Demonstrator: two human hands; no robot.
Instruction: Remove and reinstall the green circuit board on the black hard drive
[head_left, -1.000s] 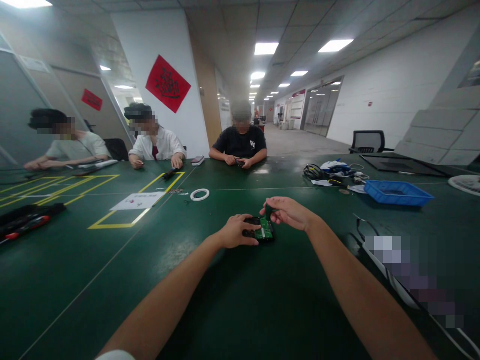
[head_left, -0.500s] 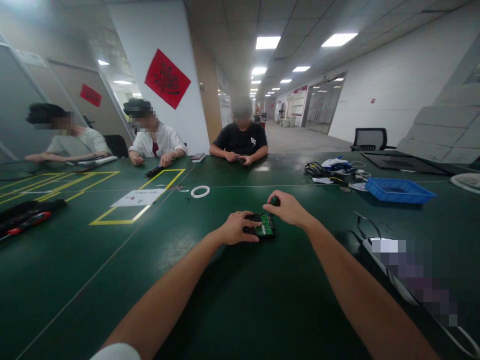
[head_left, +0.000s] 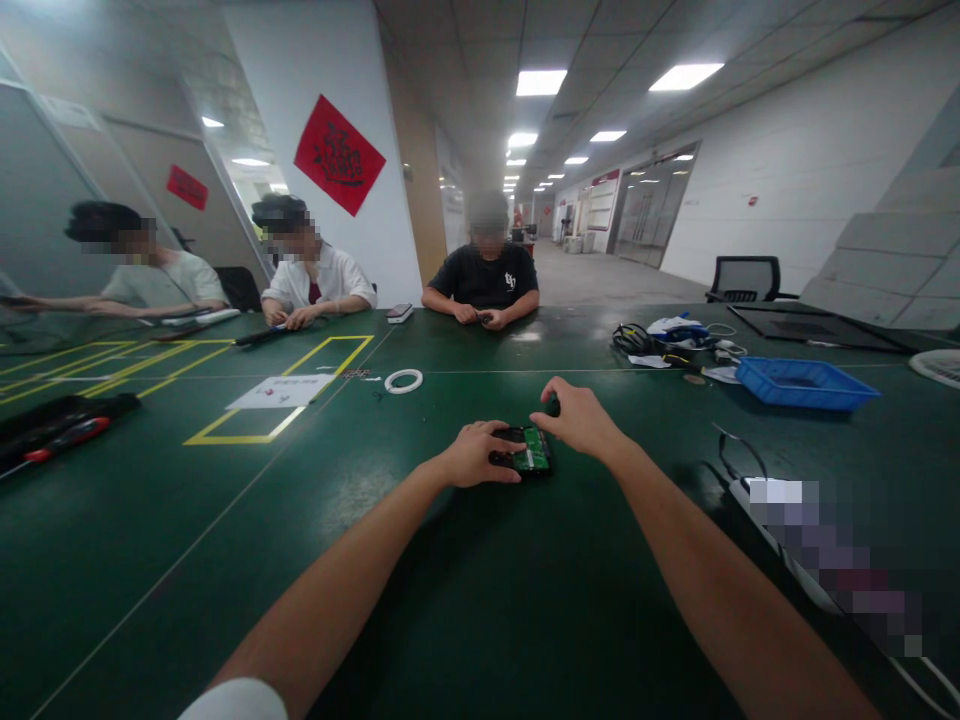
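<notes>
A small black case with a green circuit board (head_left: 536,450) in it lies flat on the dark green table (head_left: 480,590), straight ahead of me. My left hand (head_left: 480,455) grips it from the left, fingers over its far part and thumb along its near side. Beside the case's far right corner, my right hand (head_left: 574,415) is raised with its fingers curled. A dark patch shows inside the curl; whether it is an object or the table seen through a gap, I cannot make out. The case's left end is partly hidden under my left hand.
A white ring (head_left: 403,381) and a paper sheet (head_left: 279,391) lie ahead left. To the right are a blue tray (head_left: 808,384), a pile of cables (head_left: 631,340) and a blurred-out device (head_left: 825,560). A black tool case (head_left: 67,425) sits far left. Several people sit across the table.
My hands and the case keep nearly the same pose, with the view shifted slightly. Across the table, a co-worker in white has brought both hands together over a dark object.
</notes>
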